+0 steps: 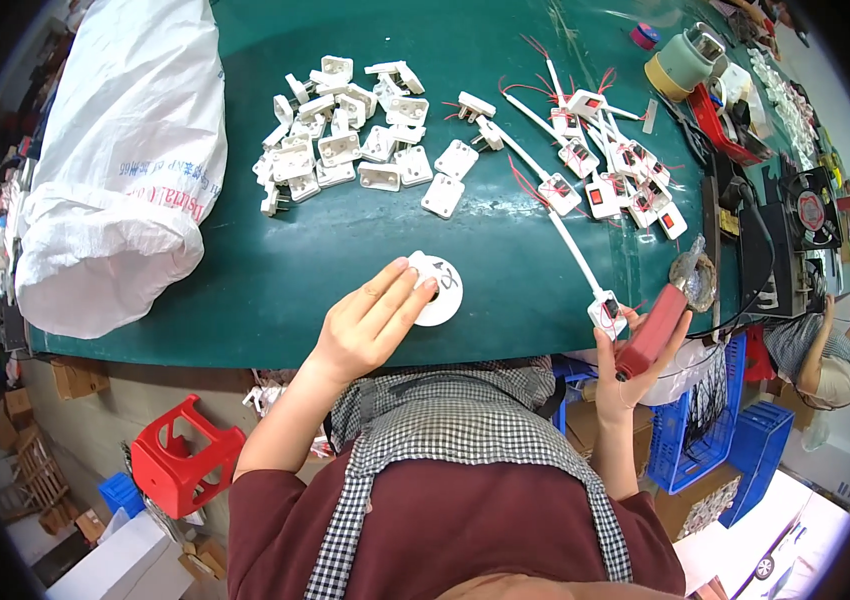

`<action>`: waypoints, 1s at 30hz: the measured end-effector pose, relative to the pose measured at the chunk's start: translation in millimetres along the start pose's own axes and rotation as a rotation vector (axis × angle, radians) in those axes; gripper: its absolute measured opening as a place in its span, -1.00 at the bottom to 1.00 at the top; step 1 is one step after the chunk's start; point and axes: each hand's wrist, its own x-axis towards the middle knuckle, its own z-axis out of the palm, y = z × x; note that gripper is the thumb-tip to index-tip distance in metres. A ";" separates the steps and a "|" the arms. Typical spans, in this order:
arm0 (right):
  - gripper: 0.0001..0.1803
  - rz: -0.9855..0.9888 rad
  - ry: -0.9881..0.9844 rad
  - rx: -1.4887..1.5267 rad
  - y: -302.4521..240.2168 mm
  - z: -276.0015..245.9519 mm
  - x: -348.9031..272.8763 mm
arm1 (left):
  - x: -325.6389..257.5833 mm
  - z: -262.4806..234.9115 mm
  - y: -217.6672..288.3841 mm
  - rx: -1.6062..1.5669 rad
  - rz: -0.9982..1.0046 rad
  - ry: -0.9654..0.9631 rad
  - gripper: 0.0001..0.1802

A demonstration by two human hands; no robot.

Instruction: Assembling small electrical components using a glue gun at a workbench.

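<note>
My left hand (370, 320) has its fingers pressed together on a white round spool (452, 300) with a dark centre and black marking. A small white bit at the fingertips is too small to make out. In my right hand (630, 375) is a tool with a thick red handle (655, 330); its far end reaches a brownish round dish (702, 275). Beside that hand's fingers, and seemingly touching them, is a white switch housing (605, 312) with a white stem and red wires.
White plug pieces (340, 148) lie heaped at the far middle. Farther right is a cluster of white housings with red switches (635, 160). A white sack (135, 150) covers the table's left end. A green pot (685, 65), red tray (725, 130) and small fan (813, 210) stand right.
</note>
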 end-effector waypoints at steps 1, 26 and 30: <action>0.09 0.030 0.007 0.020 -2.0 -1.1 -0.3 | -1.7 0.7 -0.1 0.010 0.003 -0.001 -0.62; 0.29 -0.168 -0.731 0.470 -60.4 72.8 24.1 | 22.6 -21.2 40.3 -1.324 -0.657 -0.302 -0.30; 0.26 -0.020 -0.610 0.576 -65.0 81.8 20.8 | 24.1 -32.2 37.9 -1.289 -0.864 -0.256 -0.55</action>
